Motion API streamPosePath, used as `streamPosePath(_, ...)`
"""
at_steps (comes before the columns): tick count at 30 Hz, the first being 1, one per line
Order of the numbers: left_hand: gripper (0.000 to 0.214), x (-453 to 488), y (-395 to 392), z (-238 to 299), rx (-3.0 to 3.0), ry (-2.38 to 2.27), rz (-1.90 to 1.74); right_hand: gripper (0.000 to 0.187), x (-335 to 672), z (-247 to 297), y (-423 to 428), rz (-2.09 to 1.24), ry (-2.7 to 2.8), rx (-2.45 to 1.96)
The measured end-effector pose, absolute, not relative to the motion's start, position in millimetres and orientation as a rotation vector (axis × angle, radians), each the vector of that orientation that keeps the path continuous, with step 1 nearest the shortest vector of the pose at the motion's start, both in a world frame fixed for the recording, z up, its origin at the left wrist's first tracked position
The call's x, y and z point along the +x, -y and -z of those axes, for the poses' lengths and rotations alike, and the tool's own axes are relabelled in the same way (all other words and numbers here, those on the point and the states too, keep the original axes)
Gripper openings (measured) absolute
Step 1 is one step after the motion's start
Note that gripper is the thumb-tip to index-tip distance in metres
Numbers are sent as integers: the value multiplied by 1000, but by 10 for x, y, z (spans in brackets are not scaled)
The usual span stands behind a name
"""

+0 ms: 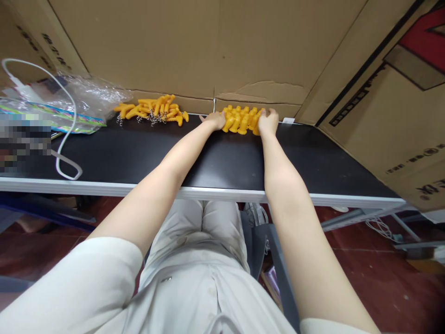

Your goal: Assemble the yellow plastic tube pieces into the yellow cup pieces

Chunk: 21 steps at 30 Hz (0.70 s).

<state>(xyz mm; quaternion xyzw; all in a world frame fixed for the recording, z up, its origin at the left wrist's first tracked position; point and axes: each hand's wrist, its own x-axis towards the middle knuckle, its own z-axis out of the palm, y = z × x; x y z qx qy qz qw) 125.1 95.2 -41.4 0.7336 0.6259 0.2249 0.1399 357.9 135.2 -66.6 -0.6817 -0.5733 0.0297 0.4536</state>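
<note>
Both arms reach out across the black tabletop (225, 162), right to its far side, and there are the yellow pieces (242, 119), standing in a tight cluster just right of the middle, close to the cardboard wall (174, 46). The left hand (218, 120) is up against the cluster's left end, and the right hand (269, 123) meets it at the right end, so the whole bunch sits between the two! At this distance the fingers are small and partly turned away, so I can't tell whether either hand is grasping a piece or simply pressing in from the side.

Over to the left, well apart from the cluster, lies a loose heap of orange-yellow pieces (156, 110), with thin metal coils (153, 119) poking out on its near side. Further left it's busier: crumpled clear plastic (100, 97), and a white cable (74, 116) looping down toward the near edge. On the far right, just beyond the right hand, a small white tag (288, 120) lies by the cardboard.
</note>
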Motion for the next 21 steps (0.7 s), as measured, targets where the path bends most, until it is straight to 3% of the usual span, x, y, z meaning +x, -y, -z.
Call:
streamPosePath(4, 63, 1269, -703, 328, 2098, -2028, -527, 50, 3229, 451, -969, 65, 1710, -1572)
streamPosePath(10, 54, 1314, -519, 327, 2258, -2048, -543, 50, 2968, 458, -807, 0, 2122, -1466)
streamPosePath(21, 59, 1636, -371, 419, 2266, -2146, -542, 49, 3013, 470, -749, -47, 2125, -1610)
